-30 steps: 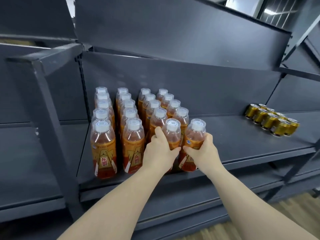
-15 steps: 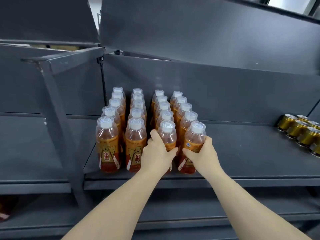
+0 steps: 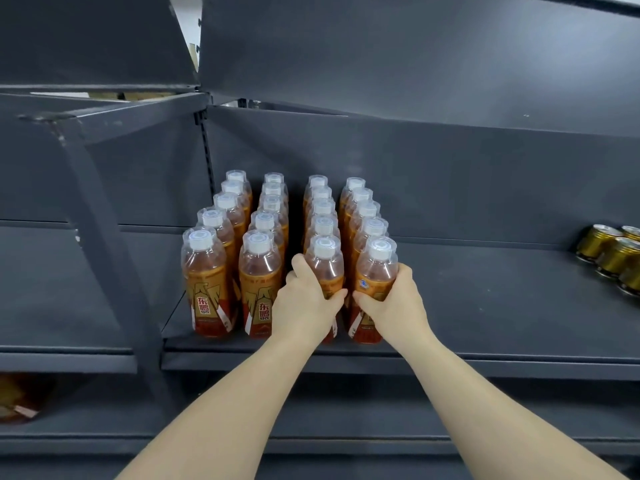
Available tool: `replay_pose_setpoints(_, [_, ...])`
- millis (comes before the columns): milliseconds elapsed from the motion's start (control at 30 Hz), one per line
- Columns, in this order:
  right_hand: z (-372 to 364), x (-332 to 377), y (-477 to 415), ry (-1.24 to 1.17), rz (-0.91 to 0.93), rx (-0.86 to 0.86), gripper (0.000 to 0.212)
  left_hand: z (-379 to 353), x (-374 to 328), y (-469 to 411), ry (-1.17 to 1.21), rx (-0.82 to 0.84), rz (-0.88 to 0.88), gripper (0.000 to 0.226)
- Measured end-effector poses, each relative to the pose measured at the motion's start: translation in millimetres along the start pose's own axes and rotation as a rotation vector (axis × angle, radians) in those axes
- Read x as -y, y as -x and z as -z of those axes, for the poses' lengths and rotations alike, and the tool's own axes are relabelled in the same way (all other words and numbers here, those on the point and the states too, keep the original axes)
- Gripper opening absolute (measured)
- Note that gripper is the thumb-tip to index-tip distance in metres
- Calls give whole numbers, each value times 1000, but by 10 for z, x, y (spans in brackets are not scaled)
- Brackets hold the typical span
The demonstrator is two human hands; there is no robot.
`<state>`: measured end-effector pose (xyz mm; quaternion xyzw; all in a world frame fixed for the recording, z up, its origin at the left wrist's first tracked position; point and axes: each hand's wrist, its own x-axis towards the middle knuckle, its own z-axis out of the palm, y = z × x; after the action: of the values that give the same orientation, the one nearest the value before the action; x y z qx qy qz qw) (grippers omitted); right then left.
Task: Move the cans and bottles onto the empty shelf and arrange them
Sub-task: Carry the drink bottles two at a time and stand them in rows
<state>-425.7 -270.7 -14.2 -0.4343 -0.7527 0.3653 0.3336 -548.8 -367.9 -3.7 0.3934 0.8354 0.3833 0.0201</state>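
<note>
spanning the whole view is a dark grey metal shelving unit (image 3: 415, 64) with a slanted upright (image 3: 104, 244) on the left. its middle shelf (image 3: 485, 306) carries the bottles (image 3: 263, 216): four rows running front to back, five deep, all upright, amber drink under clear-wrapped white caps, packed at the shelf's left end. a narrow gap splits the two left rows from the two right rows. well apart from them, at the right edge of view on the same shelf, stands a cluster of gold cans (image 3: 613, 254), partly cut off. on the lower shelf at far left lies a blurred orange shape (image 3: 17, 400), too dim to name. two bare forearms reach up from below. the left grip (image 3: 304, 303) is wrapped round the front bottle of the third row (image 3: 325, 261), fingers curled round its left side, thumb across the label. the right grip (image 3: 398, 306) clasps the front bottle of the fourth row (image 3: 377, 271), fingers on its right side, thumb across the front. the two thumbs nearly touch between the bottles. both held bottles are upright with their bases near the shelf's front lip
</note>
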Motion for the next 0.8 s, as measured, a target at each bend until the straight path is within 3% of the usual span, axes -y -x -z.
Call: replay_pose_setpoints(800, [-25,-57,8,-22,29,36,67,-89,37,60,26,-19,37,90])
